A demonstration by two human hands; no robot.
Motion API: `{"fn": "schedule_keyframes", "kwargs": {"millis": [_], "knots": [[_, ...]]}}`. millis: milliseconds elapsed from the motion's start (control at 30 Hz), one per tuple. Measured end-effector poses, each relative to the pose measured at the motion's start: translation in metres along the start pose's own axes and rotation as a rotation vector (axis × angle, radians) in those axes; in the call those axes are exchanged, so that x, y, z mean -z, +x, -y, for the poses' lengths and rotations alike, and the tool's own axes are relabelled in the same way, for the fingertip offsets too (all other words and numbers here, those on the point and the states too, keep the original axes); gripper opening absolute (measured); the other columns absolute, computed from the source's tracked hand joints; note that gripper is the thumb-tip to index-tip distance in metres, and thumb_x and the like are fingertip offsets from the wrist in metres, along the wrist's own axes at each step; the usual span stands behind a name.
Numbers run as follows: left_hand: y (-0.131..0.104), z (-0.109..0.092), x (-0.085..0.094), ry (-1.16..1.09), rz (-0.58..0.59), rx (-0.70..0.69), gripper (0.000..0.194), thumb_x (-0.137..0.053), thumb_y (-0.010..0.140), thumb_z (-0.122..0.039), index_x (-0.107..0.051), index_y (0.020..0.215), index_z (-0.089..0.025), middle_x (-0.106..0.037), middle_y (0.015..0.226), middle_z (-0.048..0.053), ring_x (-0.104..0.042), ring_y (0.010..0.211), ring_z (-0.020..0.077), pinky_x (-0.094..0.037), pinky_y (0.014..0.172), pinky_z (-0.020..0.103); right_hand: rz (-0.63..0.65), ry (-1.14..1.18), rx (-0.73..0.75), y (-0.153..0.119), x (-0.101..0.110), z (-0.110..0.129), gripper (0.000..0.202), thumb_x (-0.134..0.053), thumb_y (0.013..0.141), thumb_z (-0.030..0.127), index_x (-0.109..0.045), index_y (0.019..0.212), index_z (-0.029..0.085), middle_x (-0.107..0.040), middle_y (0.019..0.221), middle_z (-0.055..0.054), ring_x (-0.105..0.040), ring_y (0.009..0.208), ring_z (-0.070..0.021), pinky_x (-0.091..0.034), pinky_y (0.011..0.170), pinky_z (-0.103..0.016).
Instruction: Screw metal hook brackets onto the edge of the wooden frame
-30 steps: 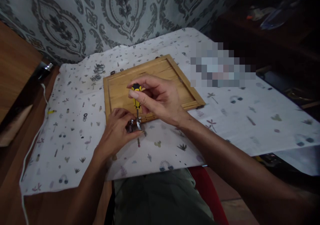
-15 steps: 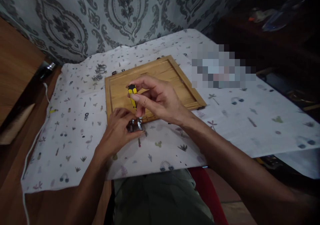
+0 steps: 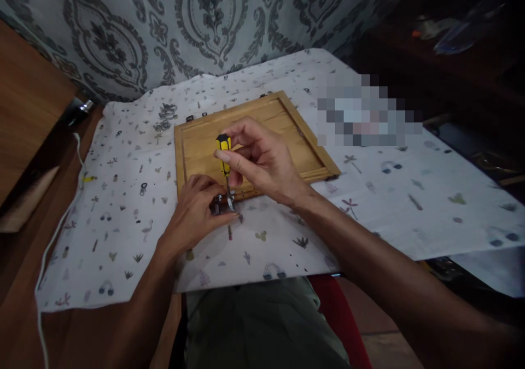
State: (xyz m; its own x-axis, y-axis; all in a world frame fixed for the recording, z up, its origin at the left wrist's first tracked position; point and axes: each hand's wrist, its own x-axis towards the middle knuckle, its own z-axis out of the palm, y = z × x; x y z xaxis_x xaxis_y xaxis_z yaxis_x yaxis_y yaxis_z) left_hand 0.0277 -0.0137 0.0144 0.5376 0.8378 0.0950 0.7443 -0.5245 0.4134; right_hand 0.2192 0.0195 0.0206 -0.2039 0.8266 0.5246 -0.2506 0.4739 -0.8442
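My right hand (image 3: 262, 158) grips a small screwdriver (image 3: 224, 153) by its yellow and black handle. Nearly upright, its thin shaft points down at a shiny metal hinge (image 3: 230, 203); whether the tip sits in a screw is too small to tell. My left hand (image 3: 197, 208) is closed around the hinge, thumb in front and fingers behind, partly hiding it. The hinge is at the near edge of a framed wooden door panel (image 3: 262, 123), which lies flat beneath both hands.
A white patterned cloth (image 3: 135, 210) covers the table. Several metal pieces (image 3: 165, 117) lie behind the panel's left corner. A blurred-out item (image 3: 365, 115) is at the right. A white cable (image 3: 57, 238) runs down the left side, beside a wooden cabinet (image 3: 28, 112).
The screwdriver has turned more upright and shifted slightly right, so more of its shaft shows. My left hand stays on the hinge. The whole view has shifted a little.
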Motion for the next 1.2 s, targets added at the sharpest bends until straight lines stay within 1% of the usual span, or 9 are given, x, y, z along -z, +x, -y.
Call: {"fn": "schedule_keyframes", "kwargs": {"millis": [167,333,467,567,667,767,900,1033,1200], "knots": [[0.000,0.001,0.000,-0.005,-0.006,-0.019,0.032,-0.089,0.082,-0.047,-0.076,0.096,-0.021,-0.067,0.100,0.005,-0.057,0.106,0.0292,-0.049,0.095,0.045,0.061,-0.040,-0.014,0.000,0.003,0.001,0.027,-0.065,0.101,0.028,-0.063,0.127,0.020,-0.064,0.100,0.002,-0.065,0.055,-0.0030,-0.054,0.053,-0.016],[0.000,-0.001,0.001,0.001,-0.007,-0.008,0.031,-0.089,0.082,-0.046,-0.076,0.095,-0.021,-0.069,0.105,0.005,-0.058,0.110,0.0299,-0.048,0.098,0.047,0.049,-0.010,-0.017,0.000,0.003,0.003,0.022,-0.069,0.098,0.025,-0.065,0.119,0.021,-0.064,0.101,0.002,-0.062,0.053,-0.0023,-0.051,0.047,-0.015],[0.000,-0.001,0.000,-0.003,-0.001,-0.011,0.033,-0.090,0.080,-0.047,-0.076,0.095,-0.021,-0.069,0.107,0.006,-0.058,0.110,0.0303,-0.049,0.099,0.048,0.029,-0.004,-0.029,0.000,0.001,0.003,0.018,-0.074,0.094,0.024,-0.060,0.107,0.022,-0.067,0.101,0.002,-0.057,0.052,-0.0019,-0.050,0.044,-0.015],[0.000,0.000,0.000,-0.004,-0.008,-0.010,0.035,-0.090,0.080,-0.048,-0.076,0.098,-0.021,-0.069,0.107,0.006,-0.058,0.110,0.0303,-0.049,0.099,0.048,0.014,0.012,-0.033,0.000,0.001,0.004,0.020,-0.076,0.092,0.024,-0.059,0.101,0.022,-0.064,0.096,0.004,-0.057,0.052,-0.0022,-0.050,0.045,-0.015],[0.000,0.001,0.000,-0.001,-0.012,-0.015,0.034,-0.089,0.081,-0.048,-0.076,0.097,-0.021,-0.069,0.107,0.006,-0.058,0.109,0.0302,-0.049,0.099,0.048,0.034,0.014,-0.027,0.000,0.002,0.007,0.021,-0.075,0.094,0.027,-0.063,0.111,0.021,-0.059,0.095,0.004,-0.059,0.052,-0.0019,-0.051,0.046,-0.016],[-0.001,0.001,-0.001,0.004,-0.019,-0.027,0.034,-0.089,0.081,-0.050,-0.075,0.094,-0.021,-0.069,0.104,0.005,-0.058,0.108,0.0302,-0.049,0.097,0.047,0.089,-0.005,-0.019,0.000,0.004,0.011,0.025,-0.066,0.099,0.026,-0.066,0.124,0.021,-0.060,0.098,0.004,-0.064,0.055,-0.0025,-0.054,0.051,-0.016],[-0.001,0.001,-0.001,0.006,-0.019,-0.028,0.032,-0.089,0.081,-0.048,-0.075,0.092,-0.021,-0.068,0.105,0.006,-0.057,0.108,0.0299,-0.049,0.097,0.047,0.085,0.020,-0.012,0.001,0.005,0.012,0.020,-0.070,0.096,0.023,-0.069,0.116,0.020,-0.062,0.094,0.004,-0.065,0.054,-0.0031,-0.052,0.049,-0.016],[0.000,0.001,-0.001,0.000,-0.014,-0.016,0.032,-0.089,0.081,-0.047,-0.075,0.093,-0.021,-0.069,0.106,0.006,-0.058,0.109,0.0304,-0.049,0.098,0.048,0.059,0.046,-0.036,0.002,0.003,0.011,0.015,-0.073,0.094,0.024,-0.067,0.108,0.020,-0.067,0.092,0.004,-0.063,0.051,-0.0036,-0.051,0.046,-0.016],[0.000,0.002,0.000,-0.022,-0.005,-0.014,0.030,-0.087,0.083,-0.048,-0.076,0.094,-0.022,-0.069,0.104,0.006,-0.058,0.109,0.0302,-0.049,0.098,0.047,0.040,0.062,-0.042,0.002,0.001,0.010,0.016,-0.075,0.093,0.022,-0.066,0.106,0.021,-0.064,0.081,0.007,-0.063,0.050,-0.0042,-0.052,0.045,-0.016]]}}
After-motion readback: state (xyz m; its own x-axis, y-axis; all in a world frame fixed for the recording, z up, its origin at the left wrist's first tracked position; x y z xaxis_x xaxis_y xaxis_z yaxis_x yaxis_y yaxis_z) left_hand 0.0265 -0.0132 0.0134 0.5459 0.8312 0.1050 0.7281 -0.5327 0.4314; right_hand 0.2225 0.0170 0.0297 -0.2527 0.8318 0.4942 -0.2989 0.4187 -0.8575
